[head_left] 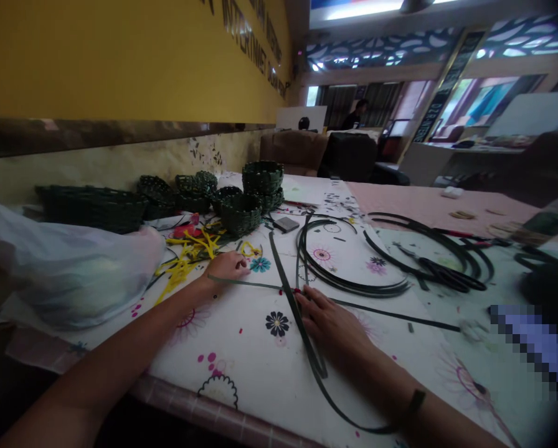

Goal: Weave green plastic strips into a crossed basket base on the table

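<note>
left hand [226,266] curled, fingertips pinching one end of the thin strip [377,310] lying across the table [246,348] | right hand [328,320] laid flat, unclenched, fingertips on the wide strip [279,264] near where both strips cross | yellow strips [190,252] beside left hand; woven baskets [260,180] behind; coiled strips [354,283] further right

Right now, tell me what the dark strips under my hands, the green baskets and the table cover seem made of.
Dark strips: probably plastic strapping, flat, semi-glossy; they hold springy curves. Green baskets: apparently woven from similar strips, going by the checkered weave. Table cover: likely vinyl or coated cloth, flower-printed, with a slight sheen.
</note>
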Demonstrator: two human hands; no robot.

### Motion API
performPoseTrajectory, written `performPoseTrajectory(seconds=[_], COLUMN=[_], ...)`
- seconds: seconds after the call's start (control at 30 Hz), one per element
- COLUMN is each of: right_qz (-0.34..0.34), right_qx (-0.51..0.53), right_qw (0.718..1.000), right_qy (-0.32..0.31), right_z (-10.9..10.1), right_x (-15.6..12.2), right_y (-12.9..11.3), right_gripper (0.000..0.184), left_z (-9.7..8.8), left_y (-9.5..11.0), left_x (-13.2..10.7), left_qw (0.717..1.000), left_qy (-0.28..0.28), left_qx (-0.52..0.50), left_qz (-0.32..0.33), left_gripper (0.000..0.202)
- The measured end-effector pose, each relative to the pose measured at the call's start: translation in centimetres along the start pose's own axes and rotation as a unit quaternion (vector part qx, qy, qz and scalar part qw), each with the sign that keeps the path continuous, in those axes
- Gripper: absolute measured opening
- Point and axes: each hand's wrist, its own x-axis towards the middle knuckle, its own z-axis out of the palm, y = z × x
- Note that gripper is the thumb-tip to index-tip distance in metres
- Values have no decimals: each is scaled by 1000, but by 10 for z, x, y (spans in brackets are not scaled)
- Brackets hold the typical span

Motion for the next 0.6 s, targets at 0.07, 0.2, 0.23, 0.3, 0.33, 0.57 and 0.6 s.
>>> performPoseTrajectory(seconds=[0.07, 0.2, 0.23, 0.3, 0.33, 0.57, 0.6], right_qz=[5, 16, 16, 17, 19, -17, -21], right_qx=[-6, -15, -18, -23, -25, -45, -44], right_qw=[1000, 1000, 1000, 1000, 1000, 999, 999], right_qy=[0, 4, 2, -2, -3, -16, -16], right_z=[-1, -1, -1, 0, 0, 2, 3], right_x=[1, 1, 1, 1, 1, 2, 2], right_y=[-1, -2, -1, -1, 0, 1, 2], right_gripper=[47, 49, 49, 49, 49, 47, 46], left_z=[7, 5, 1, -7, -11, -23, -23], left_y=[7, -2, -9, -27, -37, -82, -82], left_x=[4, 6, 6, 5, 5, 15, 19], left_qw=[1000, 995, 992, 984, 978, 951, 954], left_qy=[9, 87, 105, 139, 157, 229, 223], left_qx=[-1, 20, 30, 59, 75, 111, 104], left_qz=[-6, -51, -65, -96, -112, -176, -173], left_gripper=[19, 19, 19, 18, 18, 23, 25])
